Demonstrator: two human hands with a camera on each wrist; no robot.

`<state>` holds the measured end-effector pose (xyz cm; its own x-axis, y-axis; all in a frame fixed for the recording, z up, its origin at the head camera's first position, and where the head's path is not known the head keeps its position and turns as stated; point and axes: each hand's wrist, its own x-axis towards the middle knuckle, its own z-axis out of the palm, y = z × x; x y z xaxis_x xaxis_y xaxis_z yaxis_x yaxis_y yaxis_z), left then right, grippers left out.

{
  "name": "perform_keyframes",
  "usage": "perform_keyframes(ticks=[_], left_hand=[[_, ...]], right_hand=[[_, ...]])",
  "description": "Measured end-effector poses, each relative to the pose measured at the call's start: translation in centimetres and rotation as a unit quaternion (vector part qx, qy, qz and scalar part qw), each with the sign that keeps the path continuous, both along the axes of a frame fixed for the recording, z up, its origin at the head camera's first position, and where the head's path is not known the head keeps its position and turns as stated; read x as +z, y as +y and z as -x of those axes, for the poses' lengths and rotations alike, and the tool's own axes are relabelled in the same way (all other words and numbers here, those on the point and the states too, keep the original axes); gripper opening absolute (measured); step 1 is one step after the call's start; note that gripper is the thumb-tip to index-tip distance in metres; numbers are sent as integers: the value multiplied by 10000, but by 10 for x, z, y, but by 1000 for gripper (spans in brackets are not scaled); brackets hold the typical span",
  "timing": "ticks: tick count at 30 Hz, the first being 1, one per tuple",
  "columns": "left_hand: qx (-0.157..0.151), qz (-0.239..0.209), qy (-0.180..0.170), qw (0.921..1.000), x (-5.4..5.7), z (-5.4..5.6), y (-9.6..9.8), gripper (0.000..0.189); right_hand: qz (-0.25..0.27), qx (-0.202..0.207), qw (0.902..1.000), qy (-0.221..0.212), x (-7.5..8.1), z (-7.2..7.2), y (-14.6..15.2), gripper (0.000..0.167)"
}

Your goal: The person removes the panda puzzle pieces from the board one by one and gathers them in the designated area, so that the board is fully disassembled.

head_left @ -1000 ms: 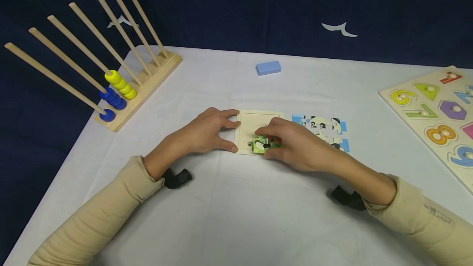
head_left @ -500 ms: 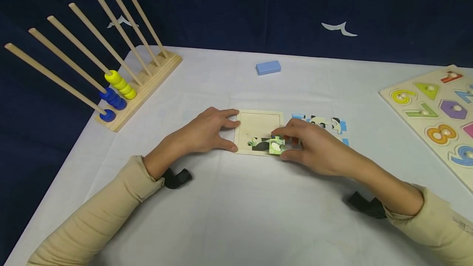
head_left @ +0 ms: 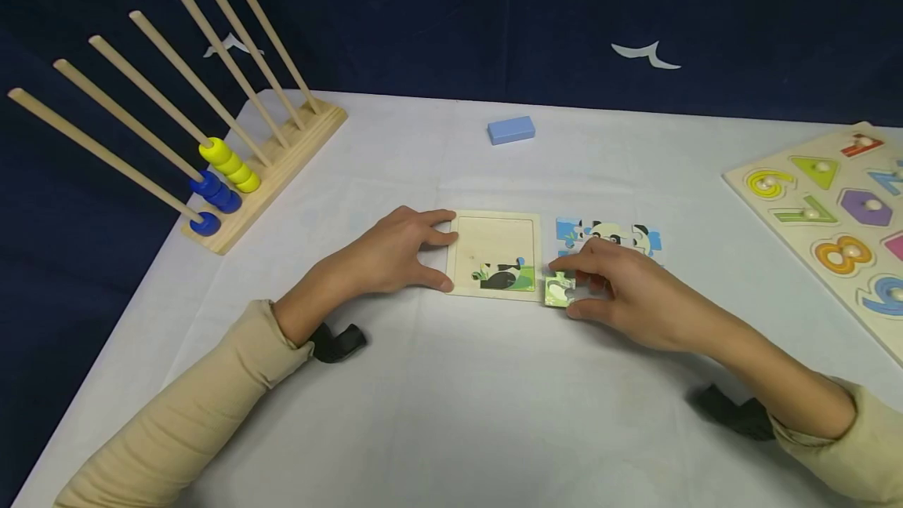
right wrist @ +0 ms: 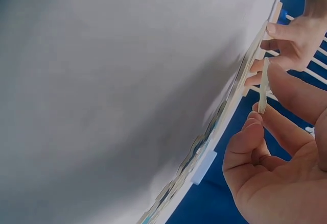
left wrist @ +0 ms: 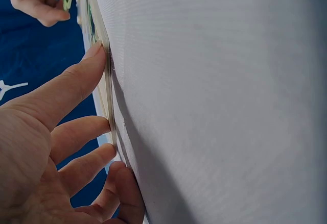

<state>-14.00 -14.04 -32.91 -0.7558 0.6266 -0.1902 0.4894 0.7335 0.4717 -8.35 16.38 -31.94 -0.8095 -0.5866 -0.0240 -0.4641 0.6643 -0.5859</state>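
A shallow wooden puzzle tray (head_left: 492, 237) lies on the white-covered table. Joined panda pieces (head_left: 502, 277) in green, black and blue fill part of its lower edge. My left hand (head_left: 395, 253) rests at the tray's left side, thumb and fingertips against the edge; the left wrist view shows those fingers (left wrist: 84, 129) extended. Just right of the tray, my right hand (head_left: 628, 288) pinches a green and white puzzle piece (head_left: 560, 290) between thumb and fingers, held above the cloth in the right wrist view. Loose panda pieces (head_left: 567, 230) lie behind the right hand, partly hidden by it.
At the left stands a wooden peg rack (head_left: 282, 179) with blue and yellow beads. A blue block (head_left: 511, 130) lies towards the back. A wooden number and shape board (head_left: 797, 186) is at the far right, and a dark curtain (head_left: 451, 22) hangs behind the table.
My right hand has lifted the green and white piece off the tray and carried it right, past the tray's edge. More of the joined pieces now shows. My left hand has stayed put.
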Motion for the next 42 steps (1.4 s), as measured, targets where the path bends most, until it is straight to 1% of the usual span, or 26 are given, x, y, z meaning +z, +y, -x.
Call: perform_keyframes(ticks=[8,18,25,32,42], left_hand=[[67,3,-52,10000,-1,-1,0,71],[89,41,-76,9999,0,-1,0,71],[76,61,-74,9999,1,-1,1,71],[70,69,-89,9999,0,-1,1,70],[51,58,-74,9999,1,-1,1,71]], right_hand=[[-184,-95,9996,-175,-1,-3,10,46],[-334,-72,9992,-185,-3,-4,13,47],[-423,-86,9990,-107,-5,-4,13,48],[-531,-123,9984,-151,-7,-5,11,49],[-585,-115,9982,92,-8,-6,11,50]])
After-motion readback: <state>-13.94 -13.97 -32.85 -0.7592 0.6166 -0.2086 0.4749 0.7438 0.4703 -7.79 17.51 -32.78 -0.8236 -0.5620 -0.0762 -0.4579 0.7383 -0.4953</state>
